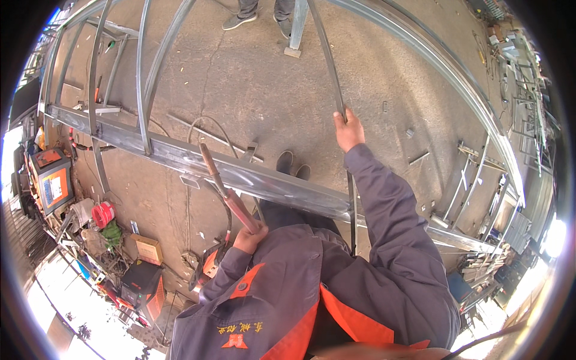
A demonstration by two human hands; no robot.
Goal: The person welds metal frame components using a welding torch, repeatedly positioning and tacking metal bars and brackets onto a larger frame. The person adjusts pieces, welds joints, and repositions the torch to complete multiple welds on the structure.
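My left hand (249,239), near my jacket front, is closed around the reddish handle of a welding torch (230,200). The torch's copper-coloured nozzle points up and to the left, above the near beam of a metal frame. With my arm stretched forward, my right hand (349,130) is wrapped round a thin dark metal bar (327,57). This bar runs from the far edge down past the near beam (252,175). That grey beam crosses in front of my body from left to right, with several upright bars joined to it on the left.
A person's shoes (240,21) stand at the far side, beside a metal post (298,27). Orange-and-black machines (55,180), a red spool (103,214) and a cardboard box (147,249) sit on the left. Cables and loose metal pieces lie on the concrete floor; metal stock (468,177) lies right.
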